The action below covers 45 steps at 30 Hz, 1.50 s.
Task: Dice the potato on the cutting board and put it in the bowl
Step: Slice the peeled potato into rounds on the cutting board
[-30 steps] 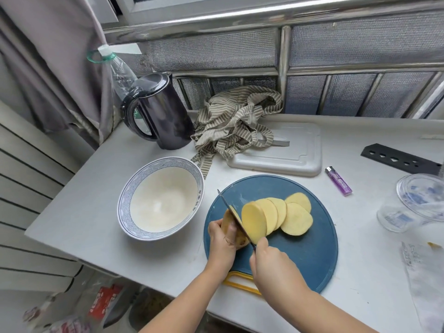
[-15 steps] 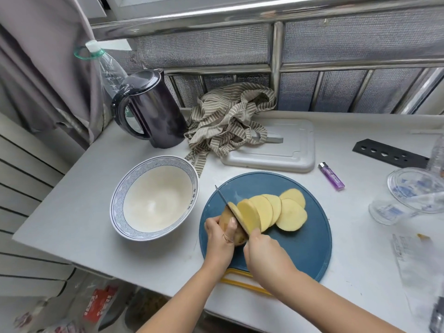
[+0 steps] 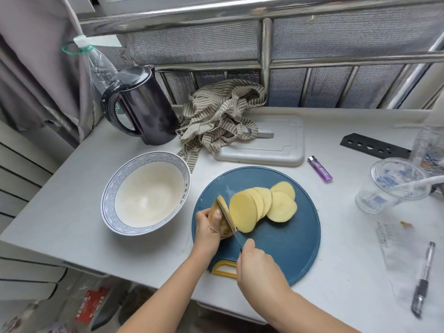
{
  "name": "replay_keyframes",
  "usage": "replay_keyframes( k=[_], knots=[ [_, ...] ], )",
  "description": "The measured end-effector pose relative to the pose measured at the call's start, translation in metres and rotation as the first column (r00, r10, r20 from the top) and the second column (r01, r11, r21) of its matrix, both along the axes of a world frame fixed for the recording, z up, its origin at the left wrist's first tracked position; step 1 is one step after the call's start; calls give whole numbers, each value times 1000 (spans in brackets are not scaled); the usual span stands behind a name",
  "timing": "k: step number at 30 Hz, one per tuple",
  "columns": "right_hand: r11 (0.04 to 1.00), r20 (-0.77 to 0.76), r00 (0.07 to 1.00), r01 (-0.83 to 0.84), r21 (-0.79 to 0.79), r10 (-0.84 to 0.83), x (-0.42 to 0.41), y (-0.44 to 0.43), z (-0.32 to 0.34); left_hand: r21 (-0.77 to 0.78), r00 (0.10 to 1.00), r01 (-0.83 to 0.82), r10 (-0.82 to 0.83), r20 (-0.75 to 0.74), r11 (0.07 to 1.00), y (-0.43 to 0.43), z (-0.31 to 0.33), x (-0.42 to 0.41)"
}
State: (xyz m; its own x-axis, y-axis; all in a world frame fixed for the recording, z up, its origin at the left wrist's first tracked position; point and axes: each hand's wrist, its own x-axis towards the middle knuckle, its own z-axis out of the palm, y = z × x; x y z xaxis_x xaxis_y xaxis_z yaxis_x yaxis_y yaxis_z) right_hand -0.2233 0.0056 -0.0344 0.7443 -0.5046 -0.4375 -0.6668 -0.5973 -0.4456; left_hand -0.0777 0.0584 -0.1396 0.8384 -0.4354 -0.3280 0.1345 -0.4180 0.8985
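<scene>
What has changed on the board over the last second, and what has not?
The right hand has drawn the knife slightly back toward the person, sawing at the potato. Nothing was taken up or let go. The left hand keeps holding the potato; slices, board and empty bowl stayed.

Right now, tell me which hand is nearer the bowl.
Left. The left hand grips the potato just right of the bowl; the right hand holds the knife farther off, over the board's near edge.
</scene>
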Motion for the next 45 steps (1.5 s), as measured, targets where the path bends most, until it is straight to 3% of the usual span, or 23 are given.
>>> replay_keyframes(
  k=[10,16,33,45],
  knots=[
    [1000,1,1000,-7,22,7,4,7,-7,-70,997,73,-71,25,995,4,14,-2],
    [1000,-10,1000,-28,10,28,12,6,-15,-12,994,104,-104,-13,994,8,-3,13],
    [997,10,1000,-3,-71,4,34,-1,-39,-33,986,163,-164,-37,986,4,5,22],
    [994,-61,996,65,88,-60,44,-9,-33,18,978,182,-183,104,983,4,18,9]
  ],
)
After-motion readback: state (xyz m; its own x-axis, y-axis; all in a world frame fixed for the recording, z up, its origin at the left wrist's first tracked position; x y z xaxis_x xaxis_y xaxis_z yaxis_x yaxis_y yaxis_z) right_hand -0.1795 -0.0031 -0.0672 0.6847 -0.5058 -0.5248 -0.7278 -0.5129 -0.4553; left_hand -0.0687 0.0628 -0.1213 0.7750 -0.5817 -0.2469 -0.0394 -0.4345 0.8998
